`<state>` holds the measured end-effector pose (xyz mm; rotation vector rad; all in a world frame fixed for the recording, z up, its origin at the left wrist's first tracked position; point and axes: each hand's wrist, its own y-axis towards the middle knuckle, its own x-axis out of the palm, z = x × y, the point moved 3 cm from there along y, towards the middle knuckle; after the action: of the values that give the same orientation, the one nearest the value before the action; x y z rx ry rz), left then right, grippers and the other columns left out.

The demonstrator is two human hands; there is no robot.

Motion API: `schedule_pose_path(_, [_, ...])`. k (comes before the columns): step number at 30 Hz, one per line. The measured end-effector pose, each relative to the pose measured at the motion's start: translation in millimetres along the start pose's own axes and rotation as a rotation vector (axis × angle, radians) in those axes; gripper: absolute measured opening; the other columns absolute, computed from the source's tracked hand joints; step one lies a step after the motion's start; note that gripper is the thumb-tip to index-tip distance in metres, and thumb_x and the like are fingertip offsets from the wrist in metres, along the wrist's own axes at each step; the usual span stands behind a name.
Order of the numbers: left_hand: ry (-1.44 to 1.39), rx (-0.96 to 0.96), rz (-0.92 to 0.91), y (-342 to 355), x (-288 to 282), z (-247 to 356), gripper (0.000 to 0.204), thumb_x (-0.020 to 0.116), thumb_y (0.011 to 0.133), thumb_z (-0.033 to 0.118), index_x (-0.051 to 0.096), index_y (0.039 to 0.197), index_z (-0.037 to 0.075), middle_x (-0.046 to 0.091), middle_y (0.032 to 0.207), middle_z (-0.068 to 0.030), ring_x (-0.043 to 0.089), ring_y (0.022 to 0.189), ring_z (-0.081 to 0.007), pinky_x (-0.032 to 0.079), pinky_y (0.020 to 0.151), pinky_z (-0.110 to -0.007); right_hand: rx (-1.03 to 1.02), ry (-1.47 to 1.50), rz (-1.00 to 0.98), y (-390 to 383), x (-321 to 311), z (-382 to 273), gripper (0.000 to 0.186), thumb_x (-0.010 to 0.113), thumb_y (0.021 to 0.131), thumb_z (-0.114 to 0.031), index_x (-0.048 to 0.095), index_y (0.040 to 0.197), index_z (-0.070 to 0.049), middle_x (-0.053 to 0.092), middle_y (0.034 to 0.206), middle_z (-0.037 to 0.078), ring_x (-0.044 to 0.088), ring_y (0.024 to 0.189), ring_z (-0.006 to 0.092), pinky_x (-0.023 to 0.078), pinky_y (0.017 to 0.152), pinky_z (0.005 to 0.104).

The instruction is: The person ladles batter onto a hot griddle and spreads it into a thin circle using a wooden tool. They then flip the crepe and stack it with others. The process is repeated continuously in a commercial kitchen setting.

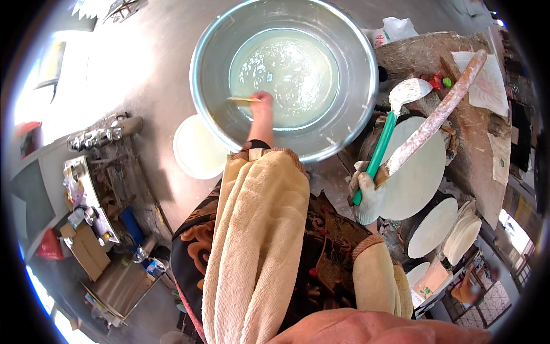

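A wide metal basin (207, 117) holds a pale, shiny liquid (289, 71). My bare left hand (262, 103) reaches over its near left side, closed on a thin yellow strip-like piece (243, 99); blur hides its exact kind. To the right, my gloved right hand (366, 192) wraps round the green handle of a ladle (382, 146), whose bowl is coated in white paste. A long wooden stick (438, 112) smeared with white also runs into that hand. Beneath the stick lies a large pale round sheet (415, 178), its right side showing.
A white round container (197, 148) stands left of the basin. Smaller pale discs (432, 227) and a stack of discs (464, 232) lie at the right. A worn board surface (475, 149) borders them. Cluttered shelving (91, 200) stands at far left.
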<state>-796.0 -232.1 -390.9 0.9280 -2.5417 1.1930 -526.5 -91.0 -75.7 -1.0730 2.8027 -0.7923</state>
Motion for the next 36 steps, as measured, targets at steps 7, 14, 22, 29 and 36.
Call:
schedule_pose_path(7, [1.371, 0.522, 0.292, -103, -54, -11, 0.029, 0.062, 0.089, 0.024, 0.052, 0.103, 0.000, 0.059, 0.087, -0.0083, 0.061, 0.069, -0.0202, 0.055, 0.058, -0.032, -0.058, 0.023, -0.032, -50, -25, 12, 0.020, 0.051, 0.083, -0.006, 0.052, 0.102, 0.001, 0.050, 0.058, 0.004, 0.040, 0.044, 0.0081, 0.030, 0.040, 0.0212])
schedule_pose_path(14, [1.673, 1.396, -0.164, -251, 113, 49, 0.026, 0.063, 0.087, 0.021, 0.048, 0.097, 0.001, 0.059, 0.078, -0.0102, 0.058, 0.055, -0.0170, 0.051, 0.043, -0.028, 0.014, 0.067, -0.089, -77, -41, 27, 0.019, 0.051, 0.085, -0.006, 0.052, 0.103, 0.000, 0.052, 0.064, 0.002, 0.042, 0.051, 0.0064, 0.031, 0.046, 0.0203])
schedule_pose_path(22, [1.193, 0.741, 0.163, -137, 91, 326, 0.057, 0.036, 0.097, 0.046, 0.027, 0.138, 0.008, 0.035, 0.138, -0.0213, 0.044, 0.123, -0.0336, 0.043, 0.097, -0.052, 0.035, -0.124, -0.151, -76, -51, 45, 0.020, 0.054, 0.083, -0.010, 0.054, 0.101, 0.000, 0.053, 0.066, 0.002, 0.048, 0.056, 0.0068, 0.038, 0.050, 0.0204])
schedule_pose_path(29, [1.662, 0.445, 0.486, -66, 11, 337, 0.040, 0.045, 0.091, 0.031, 0.038, 0.120, 0.005, 0.043, 0.122, -0.0146, 0.047, 0.108, -0.0288, 0.044, 0.086, -0.043, 0.125, -0.193, -0.164, -77, -44, 65, 0.025, 0.057, 0.084, -0.017, 0.056, 0.103, -0.001, 0.053, 0.069, 0.001, 0.050, 0.060, 0.0069, 0.041, 0.054, 0.0224])
schedule_pose_path(36, [2.010, 0.270, 0.491, -64, 34, 343, 0.023, 0.057, 0.083, 0.017, 0.054, 0.098, 0.000, 0.056, 0.097, -0.0121, 0.057, 0.084, -0.0241, 0.050, 0.069, -0.034, 0.125, -0.208, -0.216, -81, -46, 65, 0.026, 0.058, 0.082, -0.019, 0.058, 0.099, 0.001, 0.058, 0.072, 0.005, 0.056, 0.064, 0.0116, 0.044, 0.059, 0.0245])
